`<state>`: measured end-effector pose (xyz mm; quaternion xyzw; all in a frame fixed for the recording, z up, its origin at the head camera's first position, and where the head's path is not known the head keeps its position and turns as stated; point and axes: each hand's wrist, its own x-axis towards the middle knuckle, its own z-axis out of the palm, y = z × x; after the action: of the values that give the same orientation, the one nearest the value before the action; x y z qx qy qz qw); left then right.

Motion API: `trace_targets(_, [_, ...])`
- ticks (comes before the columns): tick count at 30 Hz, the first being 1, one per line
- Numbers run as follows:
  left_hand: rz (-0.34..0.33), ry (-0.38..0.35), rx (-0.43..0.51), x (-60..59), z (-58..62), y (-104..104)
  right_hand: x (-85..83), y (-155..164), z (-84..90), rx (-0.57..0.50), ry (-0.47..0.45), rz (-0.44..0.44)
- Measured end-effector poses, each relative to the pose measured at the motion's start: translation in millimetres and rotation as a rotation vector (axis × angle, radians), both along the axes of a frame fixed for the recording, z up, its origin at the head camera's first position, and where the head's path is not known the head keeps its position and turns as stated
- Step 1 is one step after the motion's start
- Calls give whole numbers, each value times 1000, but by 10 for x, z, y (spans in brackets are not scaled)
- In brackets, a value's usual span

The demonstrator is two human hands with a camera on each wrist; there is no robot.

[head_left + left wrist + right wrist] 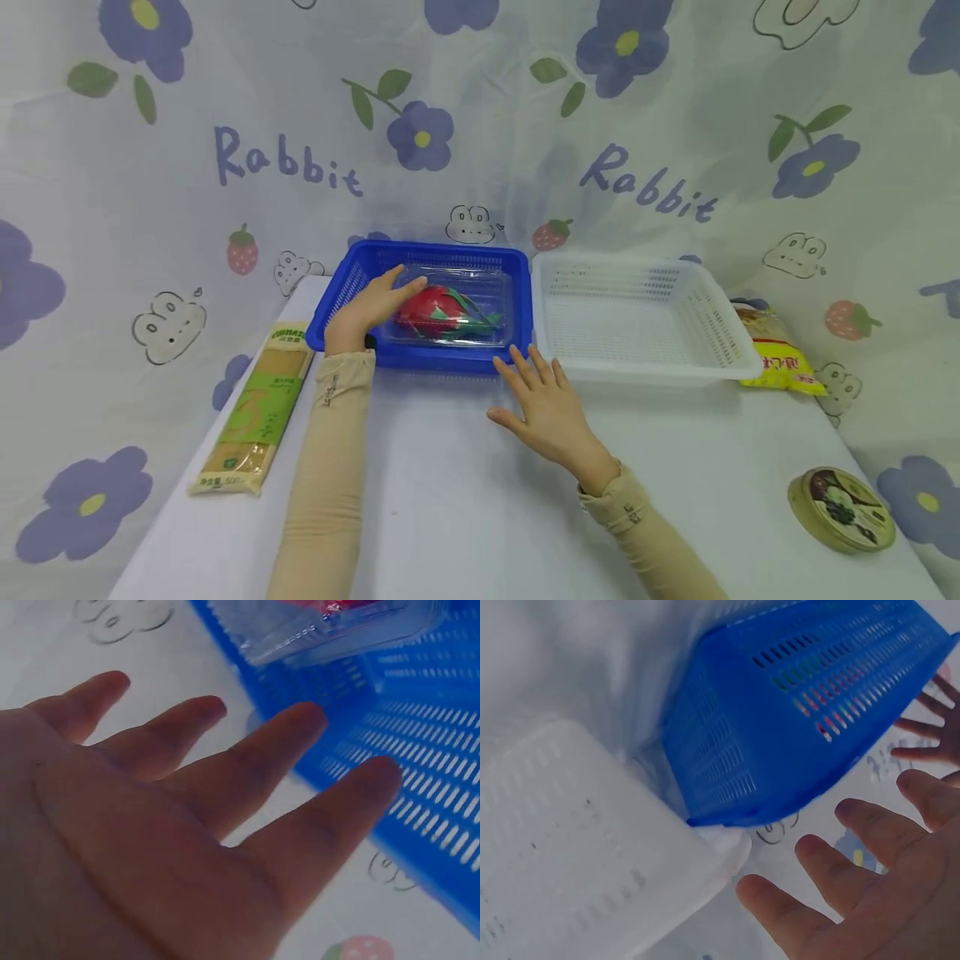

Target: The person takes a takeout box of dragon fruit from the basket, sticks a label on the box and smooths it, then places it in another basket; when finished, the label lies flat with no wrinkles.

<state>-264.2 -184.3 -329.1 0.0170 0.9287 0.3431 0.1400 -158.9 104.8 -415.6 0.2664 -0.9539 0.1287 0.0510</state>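
Note:
A blue basket (450, 360) stands at the back of the white table. In it sits a clear plastic box (491, 292), and a red dragon fruit (431, 312) with green tips shows through the plastic; the fruit appears to be inside the box. Over the basket's left end is my left hand (369, 308), fingers extended and holding nothing. The left wrist view shows those fingers spread apart beside the slotted blue wall. My right hand (551, 417) hovers before the basket's front right corner, its fingers straight and spread, gripping nothing.
A white basket (637, 367) adjoins the blue one on the right. Beyond it lies a yellow and red food packet (787, 362). A pack of noodles (258, 408) lies along the left table edge, and a round tin (842, 510) rests near the right edge. A patterned curtain hangs behind.

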Motion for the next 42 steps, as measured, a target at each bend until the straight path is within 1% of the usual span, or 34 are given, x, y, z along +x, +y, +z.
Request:
trace_targets(2, [5,-82,4,-109,-4,37,-33,-22,-34,15,-11,-3])
trace_targets(4, [-2,-153,-13,-192,-14,66,-61,-42,-61,31,-12,0])
trace_targets(6, [-17,-207,-53,-254,-37,87,-79,-60,-81,48,-8,2])
trace_targets(10, [-13,-292,-146,-333,-111,95,-99,-93,-102,64,14,4])
trace_targets(13, [18,-326,-223,-376,-168,86,-106,-102,-122,70,30,8])
trace_targets(14, [19,-329,-237,-389,-185,84,-106,-102,-130,68,38,11])
trace_targets(17, [31,-317,-306,-401,-203,108,-105,-96,-151,61,57,19])
trace_targets(19, [28,-287,-350,-394,-210,142,-105,-90,-163,56,69,21])
trace_targets(24, [28,-173,-442,-306,-203,280,-109,-70,-189,50,91,14])
trace_targets(26, [45,-152,-434,-274,-198,318,-113,-65,-206,58,96,16])
trace_targets(28, [69,-145,-412,-263,-203,325,-113,-67,-228,65,108,21])
trace_targets(31, [74,-147,-396,-304,-229,280,-113,-76,-257,77,128,26])
trace_targets(34, [50,-135,-398,-384,-256,199,-117,-76,-265,78,142,25])
trace_targets(36, [28,-126,-378,-438,-274,130,-116,-71,-260,75,135,23])
trace_targets(39, [-13,-90,-305,-494,-298,16,-119,-55,-260,64,117,23])
trace_targets(42, [-36,-44,-203,-528,-315,-74,-125,-37,-259,46,103,22])
